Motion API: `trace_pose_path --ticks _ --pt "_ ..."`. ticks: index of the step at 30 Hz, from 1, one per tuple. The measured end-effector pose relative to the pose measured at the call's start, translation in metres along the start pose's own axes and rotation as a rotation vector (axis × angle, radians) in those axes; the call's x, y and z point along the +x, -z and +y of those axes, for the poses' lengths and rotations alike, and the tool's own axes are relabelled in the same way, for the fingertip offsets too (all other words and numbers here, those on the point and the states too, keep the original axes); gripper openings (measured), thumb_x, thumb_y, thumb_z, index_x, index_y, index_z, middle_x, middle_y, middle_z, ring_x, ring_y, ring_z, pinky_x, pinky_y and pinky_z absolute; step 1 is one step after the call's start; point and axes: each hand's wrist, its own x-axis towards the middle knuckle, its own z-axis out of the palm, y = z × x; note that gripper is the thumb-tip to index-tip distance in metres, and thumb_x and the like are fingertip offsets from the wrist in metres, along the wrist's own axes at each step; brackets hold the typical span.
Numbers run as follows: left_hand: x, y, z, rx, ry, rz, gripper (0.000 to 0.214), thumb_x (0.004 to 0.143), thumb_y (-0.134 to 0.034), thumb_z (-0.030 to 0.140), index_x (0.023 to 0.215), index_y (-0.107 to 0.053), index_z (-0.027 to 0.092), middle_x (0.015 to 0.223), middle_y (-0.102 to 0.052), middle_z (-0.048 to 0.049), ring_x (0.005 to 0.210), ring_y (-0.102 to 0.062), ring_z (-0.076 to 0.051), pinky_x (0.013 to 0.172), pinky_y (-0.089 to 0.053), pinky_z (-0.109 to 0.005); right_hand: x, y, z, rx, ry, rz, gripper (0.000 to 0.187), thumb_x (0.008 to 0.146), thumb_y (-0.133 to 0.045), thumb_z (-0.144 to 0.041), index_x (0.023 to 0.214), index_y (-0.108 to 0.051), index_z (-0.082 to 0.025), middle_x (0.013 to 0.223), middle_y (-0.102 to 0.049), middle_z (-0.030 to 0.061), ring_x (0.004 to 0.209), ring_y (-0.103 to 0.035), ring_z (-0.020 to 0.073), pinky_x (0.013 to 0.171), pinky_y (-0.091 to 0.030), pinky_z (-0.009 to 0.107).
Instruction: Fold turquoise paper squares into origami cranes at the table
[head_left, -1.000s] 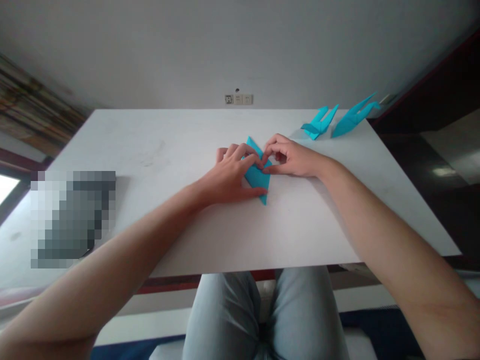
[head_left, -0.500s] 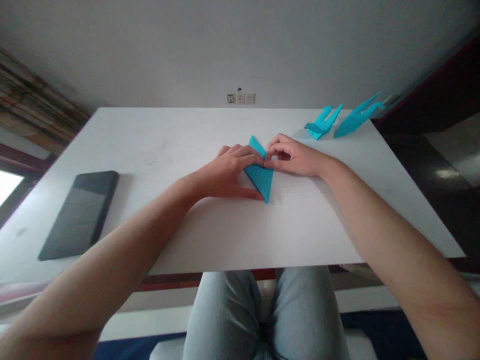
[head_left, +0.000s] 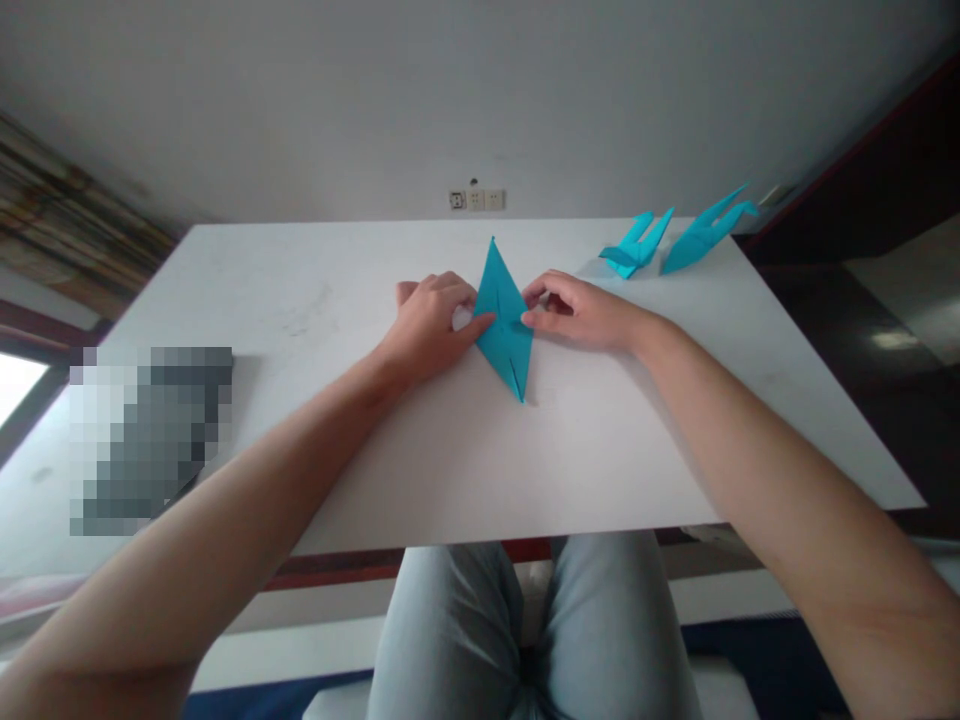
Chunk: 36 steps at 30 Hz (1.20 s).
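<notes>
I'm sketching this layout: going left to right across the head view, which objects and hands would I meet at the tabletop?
Pixelated grey object, left hand, blue paper diamond, right hand, nearer blue paper bird, farther-right blue paper bird.

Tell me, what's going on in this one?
A person at a white table is handling a diamond-shaped piece of folded blue paper with both hands. The left hand has its thumb on the paper near the left corner; the right hand has its fingers at the right corner. Creases or slits show along the middle. Two bird-shaped blue paper pieces stand toward the table's far right.
</notes>
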Motion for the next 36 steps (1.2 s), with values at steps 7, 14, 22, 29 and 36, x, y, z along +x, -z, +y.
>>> trace_pose_path --ticks 7,14,22,29,36 --pt "-0.003 -0.006 -0.002 0.025 0.135 0.020 0.040 0.104 -0.084 0.048 0.134 -0.073 0.024 0.147 -0.072 -0.0165 0.143 -0.064 -0.043 0.130 -0.041 -0.064 0.001 -0.006 0.015 -0.095 0.054 0.059 0.039 0.095 -0.094 -0.054 0.116 -0.077 -0.026 0.129 -0.064 0.0081 0.084 -0.059 0.0198 0.081 -0.060 0.042" --pt "-0.005 0.000 0.006 -0.022 0.079 -0.017 0.027 0.109 -0.079 0.039 0.133 -0.081 0.028 0.147 -0.069 -0.0133 0.143 -0.065 -0.039 0.130 -0.040 -0.063 0.000 -0.007 0.016 -0.092 0.096 0.086 0.043 0.095 -0.097 -0.044 0.125 -0.071 -0.029 0.132 -0.061 0.0065 0.081 -0.056 0.0174 0.081 -0.061 0.042" --pt "-0.005 0.008 0.010 -0.016 0.067 -0.066 0.032 0.105 -0.088 0.051 0.132 -0.091 0.036 0.149 -0.077 -0.0113 0.144 -0.065 -0.042 0.131 -0.035 -0.065 0.000 -0.008 0.017 -0.074 0.070 0.111 0.035 0.098 -0.092 -0.039 0.127 -0.075 -0.029 0.138 -0.059 0.0078 0.077 -0.056 0.0151 0.079 -0.062 0.041" --pt "-0.001 0.012 0.008 -0.058 -0.007 -0.095 0.029 0.114 -0.070 0.036 0.130 -0.094 0.037 0.154 -0.086 -0.0062 0.147 -0.073 -0.038 0.133 -0.035 -0.063 -0.002 -0.002 0.008 -0.064 0.089 -0.007 0.031 0.098 -0.086 -0.032 0.128 -0.092 -0.032 0.136 -0.060 0.0079 0.086 -0.061 0.0174 0.088 -0.064 0.041" --pt "-0.004 0.011 0.009 -0.062 -0.104 -0.119 0.030 0.109 -0.073 0.038 0.131 -0.093 0.035 0.158 -0.086 -0.0067 0.151 -0.072 -0.042 0.132 -0.038 -0.066 -0.007 0.000 0.006 -0.092 0.093 -0.014 0.036 0.094 -0.094 -0.042 0.129 -0.096 -0.034 0.139 -0.059 0.0084 0.091 -0.061 0.0200 0.089 -0.067 0.046"
